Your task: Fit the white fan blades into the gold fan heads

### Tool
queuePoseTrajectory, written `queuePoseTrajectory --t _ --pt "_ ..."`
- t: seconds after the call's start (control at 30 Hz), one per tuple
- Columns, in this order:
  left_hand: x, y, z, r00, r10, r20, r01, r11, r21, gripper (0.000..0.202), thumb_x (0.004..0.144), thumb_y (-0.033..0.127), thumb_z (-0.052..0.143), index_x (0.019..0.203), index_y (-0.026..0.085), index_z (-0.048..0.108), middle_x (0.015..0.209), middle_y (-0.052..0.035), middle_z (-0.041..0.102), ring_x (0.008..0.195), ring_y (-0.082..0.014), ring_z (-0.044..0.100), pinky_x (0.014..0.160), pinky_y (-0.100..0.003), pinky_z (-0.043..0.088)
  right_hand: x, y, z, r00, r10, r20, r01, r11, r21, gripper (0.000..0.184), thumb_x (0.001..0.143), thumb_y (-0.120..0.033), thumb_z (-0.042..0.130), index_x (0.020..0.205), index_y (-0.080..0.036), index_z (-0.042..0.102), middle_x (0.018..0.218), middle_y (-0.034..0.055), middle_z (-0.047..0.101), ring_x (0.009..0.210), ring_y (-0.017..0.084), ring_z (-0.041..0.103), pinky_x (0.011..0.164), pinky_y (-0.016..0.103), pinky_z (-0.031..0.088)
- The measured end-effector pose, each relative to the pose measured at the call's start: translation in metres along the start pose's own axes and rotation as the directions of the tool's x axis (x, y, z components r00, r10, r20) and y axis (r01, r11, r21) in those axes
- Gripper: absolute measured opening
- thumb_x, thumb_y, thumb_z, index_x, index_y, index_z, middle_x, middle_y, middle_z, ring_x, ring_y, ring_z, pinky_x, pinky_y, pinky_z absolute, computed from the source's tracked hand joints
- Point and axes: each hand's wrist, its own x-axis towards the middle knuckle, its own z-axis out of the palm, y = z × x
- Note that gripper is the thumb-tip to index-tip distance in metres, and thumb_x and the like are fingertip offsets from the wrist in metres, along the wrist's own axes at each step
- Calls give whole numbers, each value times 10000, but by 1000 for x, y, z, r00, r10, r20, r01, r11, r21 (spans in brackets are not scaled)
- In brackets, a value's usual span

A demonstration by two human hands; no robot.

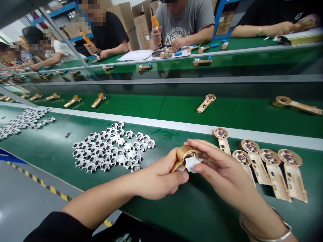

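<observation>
Fan fitting, apparently: above the bench [191,206], the left hand [160,176] is clamped around the gold housing [182,153]; the right hand [225,169] pinches a white fan [192,163] at its mouth. Seating would call for square alignment.

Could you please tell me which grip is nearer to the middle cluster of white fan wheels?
Left: the left grip is just right of the white fan wheels; the right grip is farther right, at the gold housing.

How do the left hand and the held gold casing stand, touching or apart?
Touching. The head view shows the left hand gripping the gold casing, skin against its side.
</observation>
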Motion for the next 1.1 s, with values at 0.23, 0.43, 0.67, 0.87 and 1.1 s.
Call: queuePoseTrajectory --t 0.23,0.43,0.67,0.87,1.1 --pt "-2 -5 9 998 -31 -47 33 999 40 352 999 353 470 1296 223 332 777 56 404 517 -43 400 476 -180 385 1 3 4 998 -47 -52 40 992 -123 356 927 -265 636 1277 -323 625 1281 62 621 1057 189 669 865 303 589" --pt "9 20 -42 961 150 -233 -6 852 523 481 987 493 449 1379 217 411 1036 -59 601 820 -148 577 752 -276 484 3 23 27 978 72 -197 -112 974 -199 359 984 -356 515 1305 -216 592 1225 102 637 896 168 681 767 308 587" --pt "82 36 -174 686 206 -698 660 229 716 573 1027 367 294 1531 107 213 1278 -216 595 1141 -330 575 955 -431 426 51 49 84 993 58 107 15 816 -578 306 950 -134 456 1164 -138 674 1105 127 667 1054 231 617 964 370 490" --pt "96 34 -190 583 290 -759 743 187 643 725 974 457 403 1522 25 207 1482 -309 350 1379 -448 278 1070 -600 273 88 51 107 989 56 140 46 773 -633 245 945 -166 503 1061 -185 719 1031 105 645 984 220 613 923 325 481" --pt "166 50 -131 751 290 -594 564 186 804 791 921 713 322 1334 73 535 1429 -207 454 1296 -329 402 1053 -417 366 80 53 104 981 15 191 102 803 -587 214 950 -158 496 848 -184 683 916 79 630 901 207 623 844 331 503"
